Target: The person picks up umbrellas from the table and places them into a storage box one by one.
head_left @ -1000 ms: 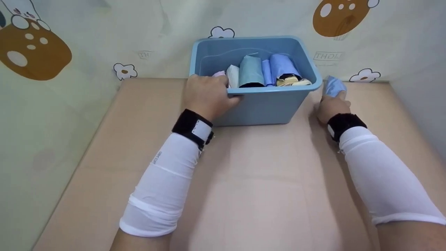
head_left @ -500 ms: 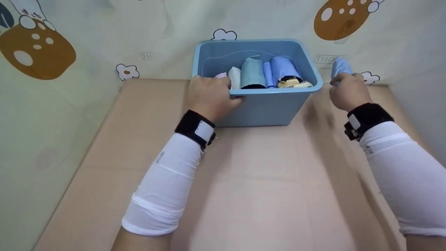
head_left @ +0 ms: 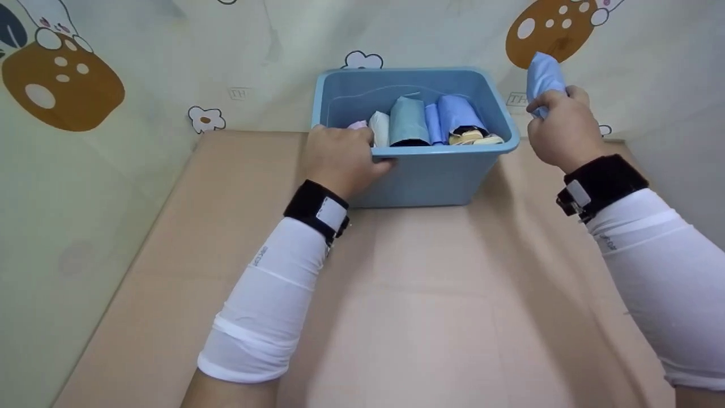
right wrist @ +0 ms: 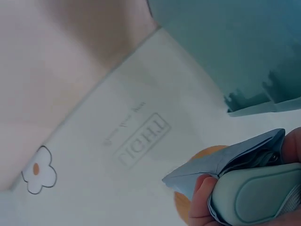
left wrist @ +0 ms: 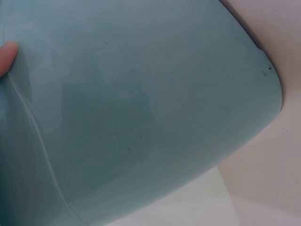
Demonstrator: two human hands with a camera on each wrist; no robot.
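Observation:
A blue plastic bin [head_left: 419, 181] stands on the table against the back wall. My left hand [head_left: 340, 156] grips its near rim at the left; in the left wrist view a fingertip [left wrist: 6, 56] shows against the bin wall. To the right of the bin and above its rim, my right hand [head_left: 566, 130] holds a light blue wrapped bundle [head_left: 545, 79]. Seen from the right wrist, the blue wrapping [right wrist: 202, 172] lies around a smooth, rounded pale teal object [right wrist: 258, 193], pinched between finger and thumb. What that object is I cannot tell.
Inside the bin are a teal roll [head_left: 409, 124], a blue roll [head_left: 460, 115], a white bundle [head_left: 379, 128] and some beige pieces [head_left: 469, 137]. A printed wall covering [head_left: 272, 73] rises behind the table [head_left: 419, 317]. Another wall [head_left: 679, 113] stands at the right.
My right hand has lifted the light blue bundle off the table at the right, up past the bin's rim height. The left hand keeps its grip on the rim.

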